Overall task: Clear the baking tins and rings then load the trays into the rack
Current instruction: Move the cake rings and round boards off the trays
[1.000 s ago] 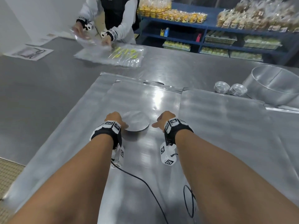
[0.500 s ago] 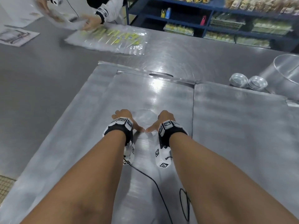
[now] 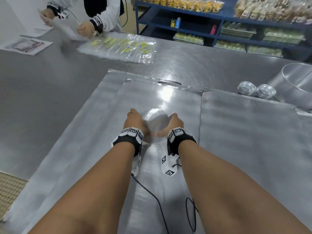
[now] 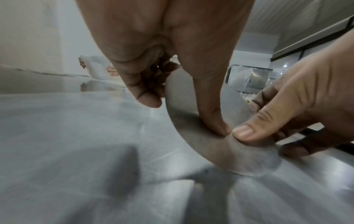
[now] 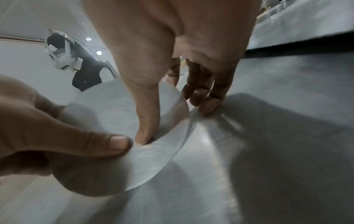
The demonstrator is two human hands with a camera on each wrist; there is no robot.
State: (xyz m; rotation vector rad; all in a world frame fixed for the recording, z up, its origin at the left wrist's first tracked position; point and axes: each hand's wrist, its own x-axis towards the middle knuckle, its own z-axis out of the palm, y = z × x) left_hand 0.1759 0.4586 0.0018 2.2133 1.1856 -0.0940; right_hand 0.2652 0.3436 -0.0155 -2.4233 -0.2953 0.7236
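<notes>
A round flat metal disc (image 3: 154,119) is tilted up off the big flat baking tray (image 3: 101,132), held from both sides. My left hand (image 3: 134,119) pinches its left edge, thumb on the face and fingers curled behind, as the left wrist view shows on the disc (image 4: 193,139). My right hand (image 3: 176,121) pinches the right edge. In the right wrist view its thumb presses the disc (image 5: 153,154) and its fingers hook under the rim. The two thumbs almost meet at the near edge. A second tray (image 3: 244,141) lies alongside on the right.
Two stacks of small tins (image 3: 246,88) and a large round metal ring (image 3: 297,85) stand at the back right, past the second tray. Another person (image 3: 101,12) handles clear bags (image 3: 121,46) across the steel table. Blue shelves (image 3: 219,26) stand behind.
A second ago the disc lay flat between my hands. Both hands have since closed in on its edges and tipped it up off the tray.
</notes>
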